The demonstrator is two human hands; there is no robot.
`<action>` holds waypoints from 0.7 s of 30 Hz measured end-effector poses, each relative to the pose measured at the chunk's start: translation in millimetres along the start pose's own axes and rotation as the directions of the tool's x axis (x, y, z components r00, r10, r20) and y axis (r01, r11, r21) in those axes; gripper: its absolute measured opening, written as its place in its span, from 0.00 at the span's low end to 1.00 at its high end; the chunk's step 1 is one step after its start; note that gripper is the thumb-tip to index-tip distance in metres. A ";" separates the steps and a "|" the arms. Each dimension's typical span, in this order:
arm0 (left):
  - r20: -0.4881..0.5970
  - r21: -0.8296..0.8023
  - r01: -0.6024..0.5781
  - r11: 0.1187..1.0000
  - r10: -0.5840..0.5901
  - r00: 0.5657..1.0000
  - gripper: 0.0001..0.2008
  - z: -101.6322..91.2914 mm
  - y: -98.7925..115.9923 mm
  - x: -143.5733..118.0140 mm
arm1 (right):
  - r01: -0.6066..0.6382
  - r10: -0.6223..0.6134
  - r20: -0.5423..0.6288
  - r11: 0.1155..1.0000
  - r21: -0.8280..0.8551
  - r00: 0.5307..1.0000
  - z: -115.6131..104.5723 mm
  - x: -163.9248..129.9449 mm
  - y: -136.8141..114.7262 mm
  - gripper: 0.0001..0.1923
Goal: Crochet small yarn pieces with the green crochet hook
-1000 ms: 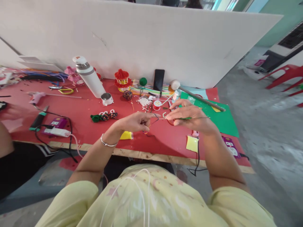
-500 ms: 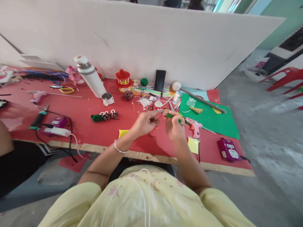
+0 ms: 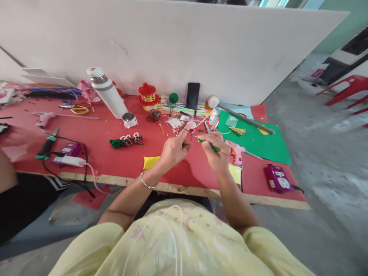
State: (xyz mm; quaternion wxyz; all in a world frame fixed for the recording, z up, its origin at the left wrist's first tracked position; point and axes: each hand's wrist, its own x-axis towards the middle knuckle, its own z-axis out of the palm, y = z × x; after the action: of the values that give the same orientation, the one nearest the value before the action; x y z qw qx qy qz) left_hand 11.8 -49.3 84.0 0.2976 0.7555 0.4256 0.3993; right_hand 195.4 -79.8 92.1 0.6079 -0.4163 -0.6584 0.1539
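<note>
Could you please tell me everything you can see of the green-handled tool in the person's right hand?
The green-handled tool is a thin stick with a glossy green grip, probably plastic, and a fine pale tip. It lies tilted, tip toward the left hand, above the red table. The right hand is closed around the grip, hiding much of it.

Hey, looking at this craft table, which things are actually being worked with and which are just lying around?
In use:
left hand, dark thin thread looped over its finger
right hand, gripping green-handled thin tool

Lying about:
white insulated bottle
black phone
pink glue gun
green paper sheet
purple power strip
</note>
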 end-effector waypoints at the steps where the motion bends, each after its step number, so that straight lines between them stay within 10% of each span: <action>1: -0.008 0.024 -0.007 1.000 0.007 1.000 0.40 2.3 -0.4 -0.8 | 0.051 -0.051 0.000 0.995 -0.086 0.999 -0.2 -0.1 -1.9 0.09; 5: 0.046 -0.146 0.016 0.989 -0.010 0.999 0.40 7.1 1.4 -0.9 | 0.236 -0.255 -0.039 0.935 -0.263 0.966 6.8 -6.5 1.0 0.12; 9: 0.327 -0.470 0.191 0.862 -0.031 0.944 0.46 -7.3 6.0 3.1 | 0.254 -0.256 0.016 0.952 -0.172 0.967 4.1 -4.7 8.7 0.12; 13: 0.479 -0.478 0.268 0.837 -0.008 0.878 0.49 -33.0 8.0 6.1 | 0.191 -0.181 0.206 0.981 -0.027 0.962 -19.2 17.2 10.5 0.11; 21: 0.639 -0.397 0.288 0.872 0.037 0.768 0.42 -54.2 -3.3 11.8 | 0.258 -0.241 0.536 0.965 0.044 0.809 -57.4 59.0 3.6 0.13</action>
State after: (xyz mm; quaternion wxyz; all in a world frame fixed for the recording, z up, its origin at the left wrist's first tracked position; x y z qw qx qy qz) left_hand -32.2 -31.4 112.9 0.6238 0.7172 0.2424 0.1941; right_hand 255.1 -51.7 141.5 0.4075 -0.2759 -0.8532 0.1729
